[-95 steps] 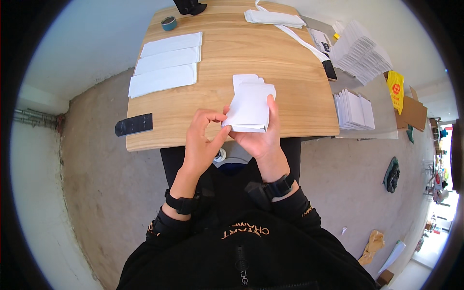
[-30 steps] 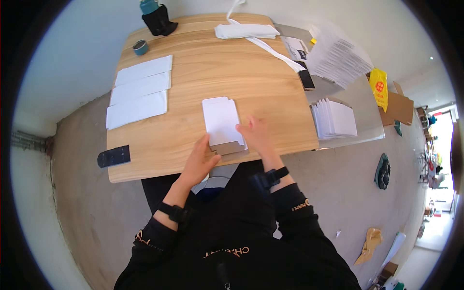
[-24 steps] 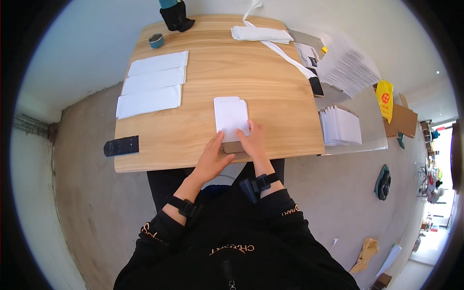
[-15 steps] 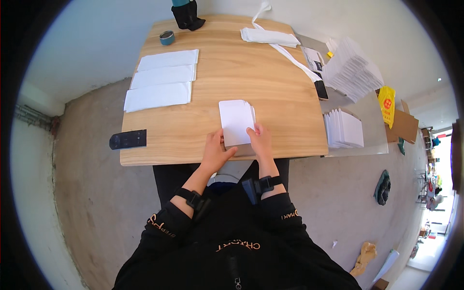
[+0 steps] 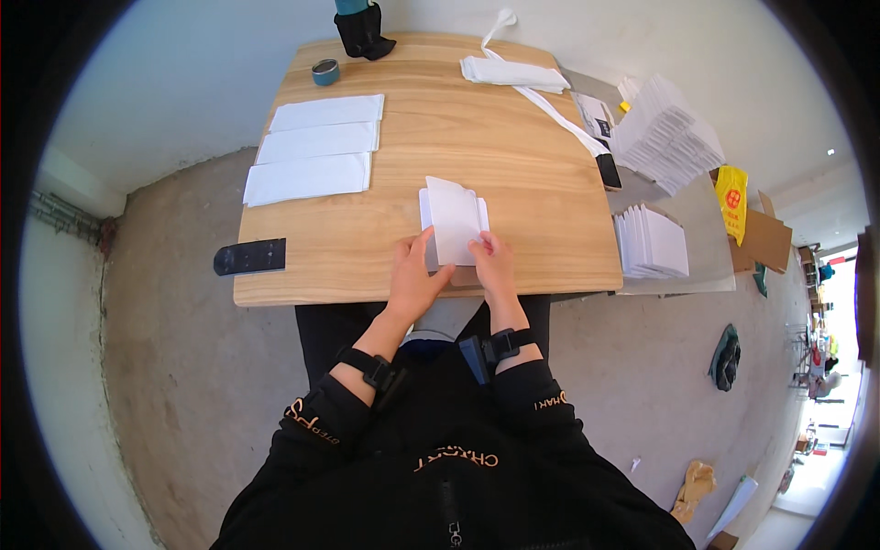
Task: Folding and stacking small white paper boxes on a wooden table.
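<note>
Resting near the front edge of the wooden bench [image 5: 513,137], at the centre of the frame, a white sheet of paper [image 5: 456,218] is lying atop a small stack of similar sheets [image 5: 425,203], with the left hand [image 5: 414,280] pinching its lower left corner and the right hand [image 5: 495,264] pressing loosely curled fingertips on its lower right edge. Lying in the upper left of the frame are three white envelopes [image 5: 316,149] in a column, with a small round tin [image 5: 324,71] above them and a dark flat strip [image 5: 250,257] at the bench's left corner. Sitting at the right of the frame are further piles of white paper [image 5: 653,240].
</note>
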